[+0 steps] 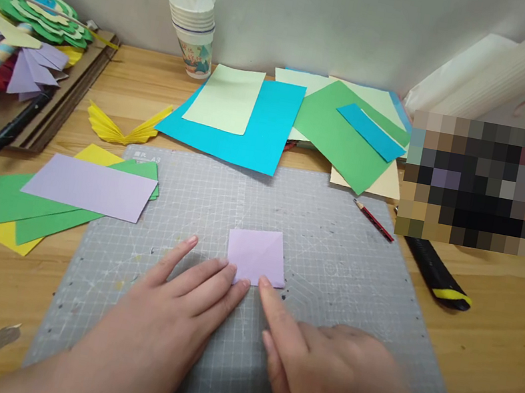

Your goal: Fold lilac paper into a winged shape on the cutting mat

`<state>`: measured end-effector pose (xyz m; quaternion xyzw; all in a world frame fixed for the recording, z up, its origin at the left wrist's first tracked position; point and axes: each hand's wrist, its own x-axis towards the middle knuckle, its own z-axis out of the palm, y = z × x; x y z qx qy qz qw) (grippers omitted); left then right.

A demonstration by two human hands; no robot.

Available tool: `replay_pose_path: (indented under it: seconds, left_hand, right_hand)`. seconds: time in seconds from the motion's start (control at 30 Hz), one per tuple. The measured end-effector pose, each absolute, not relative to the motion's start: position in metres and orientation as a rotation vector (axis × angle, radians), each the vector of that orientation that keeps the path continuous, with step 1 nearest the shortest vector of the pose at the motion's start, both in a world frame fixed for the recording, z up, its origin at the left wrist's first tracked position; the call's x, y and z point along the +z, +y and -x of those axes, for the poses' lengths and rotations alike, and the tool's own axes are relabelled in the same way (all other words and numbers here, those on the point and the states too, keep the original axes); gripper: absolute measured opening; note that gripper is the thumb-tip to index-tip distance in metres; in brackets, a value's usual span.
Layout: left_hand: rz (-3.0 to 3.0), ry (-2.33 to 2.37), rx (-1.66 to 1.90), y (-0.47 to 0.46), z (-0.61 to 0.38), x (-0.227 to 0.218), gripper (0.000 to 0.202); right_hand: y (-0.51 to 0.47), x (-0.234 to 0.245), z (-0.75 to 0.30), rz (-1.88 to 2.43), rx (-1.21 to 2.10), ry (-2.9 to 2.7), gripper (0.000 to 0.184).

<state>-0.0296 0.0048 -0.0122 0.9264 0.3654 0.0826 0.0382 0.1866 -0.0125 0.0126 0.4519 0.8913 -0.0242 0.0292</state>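
Note:
A small lilac square of paper (256, 255), with faint crease lines, lies flat on the grey cutting mat (336, 237). My left hand (181, 311) rests palm down with its fingers spread, and some fingertips press the paper's lower left edge. From the other side, my right hand (334, 365) touches the lower edge with its outstretched index finger. The other fingers of that hand are curled under and partly hidden. Neither hand grasps anything.
Lilac, green and yellow paper strips (91, 187) overlap the mat's left edge. Behind it lie a blue sheet (261, 149), a green sheet (334, 135) and a yellow pleated paper (125, 128). Rightward are a pencil (374, 220) and a black-and-yellow tool (436, 274). Paper cups (193, 42) stand by the wall.

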Motion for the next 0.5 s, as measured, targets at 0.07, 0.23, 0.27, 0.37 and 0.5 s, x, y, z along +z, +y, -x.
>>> replay_pose_path:
  seconds: [0.07,0.23,0.27,0.37,0.5]
  left_hand:
    - [-2.81,1.154,0.248,0.005,0.03,-0.013,0.041]
    - [-2.866,1.098,0.272,0.005,0.03,-0.013,0.044]
    - [-2.863,1.099,0.279,0.006,0.03,-0.013,0.043]
    - [-2.81,1.149,0.254,0.006,0.03,-0.013,0.04]
    - [-2.837,1.116,0.259,0.006,0.029,-0.011,0.038]
  right_hand:
    - [-0.01,0.011,-0.183,-1.351,-0.073,2.727,0.048]
    - [-0.006,0.007,-0.18,-1.263,-0.137,2.582,0.053]
    - [-0.006,0.008,-0.181,-1.251,-0.148,2.558,0.057]
    - [-0.003,0.012,-0.184,-1.22,-0.227,2.452,0.068]
    - [0.001,0.014,-0.184,-1.205,-0.327,2.355,0.072]
